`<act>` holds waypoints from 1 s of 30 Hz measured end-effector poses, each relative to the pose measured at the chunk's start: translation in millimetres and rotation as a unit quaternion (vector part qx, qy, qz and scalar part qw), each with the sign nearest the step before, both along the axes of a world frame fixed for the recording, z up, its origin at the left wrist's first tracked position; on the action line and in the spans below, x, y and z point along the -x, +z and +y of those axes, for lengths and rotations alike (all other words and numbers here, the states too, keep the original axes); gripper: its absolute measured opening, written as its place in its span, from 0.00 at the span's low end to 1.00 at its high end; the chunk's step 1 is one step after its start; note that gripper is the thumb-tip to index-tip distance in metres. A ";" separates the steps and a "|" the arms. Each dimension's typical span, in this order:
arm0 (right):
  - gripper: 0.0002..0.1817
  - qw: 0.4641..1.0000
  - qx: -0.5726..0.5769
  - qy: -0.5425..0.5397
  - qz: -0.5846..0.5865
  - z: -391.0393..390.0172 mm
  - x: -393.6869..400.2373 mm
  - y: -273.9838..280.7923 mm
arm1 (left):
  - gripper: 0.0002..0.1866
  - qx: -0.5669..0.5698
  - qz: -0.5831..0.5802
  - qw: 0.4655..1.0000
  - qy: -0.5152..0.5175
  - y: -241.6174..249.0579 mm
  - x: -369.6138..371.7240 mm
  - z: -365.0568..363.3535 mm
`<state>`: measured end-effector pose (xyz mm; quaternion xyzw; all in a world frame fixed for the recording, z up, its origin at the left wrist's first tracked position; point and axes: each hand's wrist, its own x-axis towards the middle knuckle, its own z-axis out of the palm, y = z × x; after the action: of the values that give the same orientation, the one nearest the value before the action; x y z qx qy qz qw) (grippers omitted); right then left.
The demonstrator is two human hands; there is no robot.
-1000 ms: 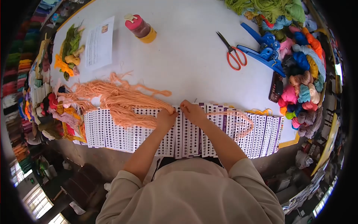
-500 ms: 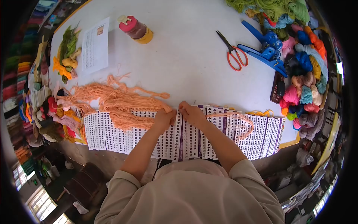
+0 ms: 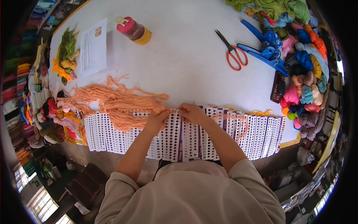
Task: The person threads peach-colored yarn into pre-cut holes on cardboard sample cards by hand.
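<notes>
Overlapping white and purple cards punched with rows of holes [image 3: 173,138] form a long strip along the table's near edge. A loose bundle of peach yarn [image 3: 123,108] covers the left part of the strip. My left hand [image 3: 158,120] is closed on the yarn's right end, fingers bent and partly hidden. Close beside it, my right hand [image 3: 191,113] pinches a peach strand at the top edge of the cards. From the right hand, thin peach strands [image 3: 244,125] loop over the cards to the right. The exact grip at the fingertips is too small to see.
Orange-handled scissors [image 3: 235,56] and a blue clamp-like tool [image 3: 264,52] lie at the back right, near a dark phone-like device [image 3: 277,87]. Colored skeins [image 3: 305,74] crowd the right edge. A pink-lidded bottle [image 3: 134,31] and a printed sheet [image 3: 94,48] are at the back left.
My left hand has moved a little left and down, away from my right hand, and the yarn's end shifted left. The peach loop on the right has drawn in slightly leftward.
</notes>
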<state>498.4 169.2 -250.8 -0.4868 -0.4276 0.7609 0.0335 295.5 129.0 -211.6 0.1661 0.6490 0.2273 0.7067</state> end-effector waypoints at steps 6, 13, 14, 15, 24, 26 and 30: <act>0.11 0.999 -0.004 -0.025 0.025 -1.4 -3.5 -2.2 | 0.08 0.046 -0.155 0.987 -0.022 20.0 -20.8 9.4; 0.09 0.998 0.010 -0.035 0.049 -2.8 1.3 -15.5 | 0.09 -0.249 0.414 0.777 -0.404 -1.5 -5.3 -5.4; 0.09 0.998 0.022 -0.058 0.021 -3.8 3.6 -16.1 | 0.08 -0.227 0.367 0.808 -0.401 12.6 10.1 -0.7; 0.09 0.998 0.023 -0.059 0.022 -2.7 3.8 -11.8 | 0.08 -0.203 0.319 0.836 -0.397 40.8 26.3 12.1; 0.11 0.999 -0.006 -0.024 -0.038 -2.7 8.8 -0.2 | 0.06 -0.181 -0.027 0.924 0.337 130.2 212.0 27.8; 0.10 0.998 -0.034 -0.022 -0.056 -4.8 11.1 2.7 | 0.17 -0.199 0.366 0.886 0.205 139.0 207.2 18.8; 0.12 0.993 -0.075 0.019 -0.089 -14.3 15.2 6.9 | 0.22 -0.201 0.212 0.939 0.184 187.6 116.0 -1.5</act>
<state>483.2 154.9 -243.9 -0.5409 -0.4935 0.6809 0.0172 179.5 127.5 -24.0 0.2270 0.7441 0.4382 0.4503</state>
